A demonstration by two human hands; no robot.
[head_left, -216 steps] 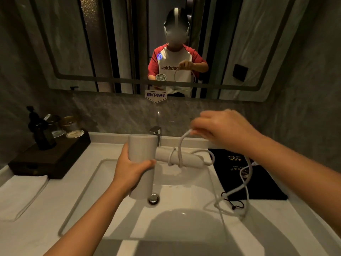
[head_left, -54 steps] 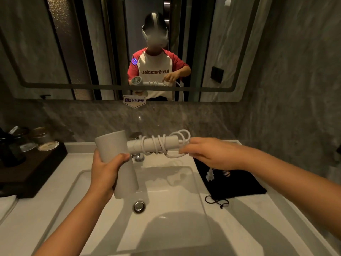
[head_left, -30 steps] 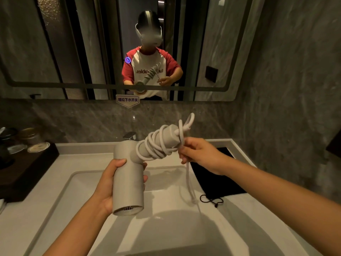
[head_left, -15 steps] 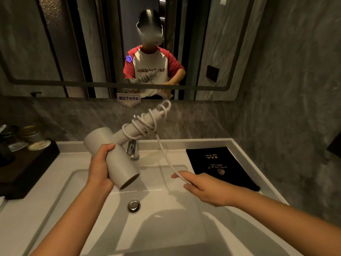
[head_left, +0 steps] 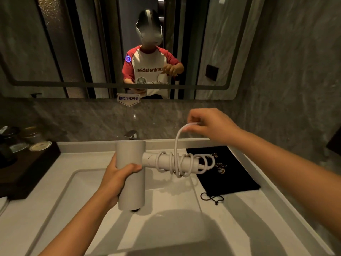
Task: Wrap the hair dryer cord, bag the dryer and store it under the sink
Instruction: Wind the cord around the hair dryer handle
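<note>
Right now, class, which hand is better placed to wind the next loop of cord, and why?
Right. The right hand pinches the cord above the handle, free to circle it. The left hand grips the dryer and is busy holding it.

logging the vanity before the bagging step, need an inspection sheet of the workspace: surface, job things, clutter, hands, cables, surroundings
surface: white countertop around a rectangular basin.
job's things: hair dryer held over the basin; black drawstring bag lies flat on the counter to its right, not yet used.
clutter: dark tray with jars at the left edge.
grippers: left hand grips the hair dryer; right hand pinches the cord.
cables: cord coiled loosely round the handle, one loop rising to the right hand; plug not visible.
surroundings: mirror, faucet, grey marble wall.
</note>
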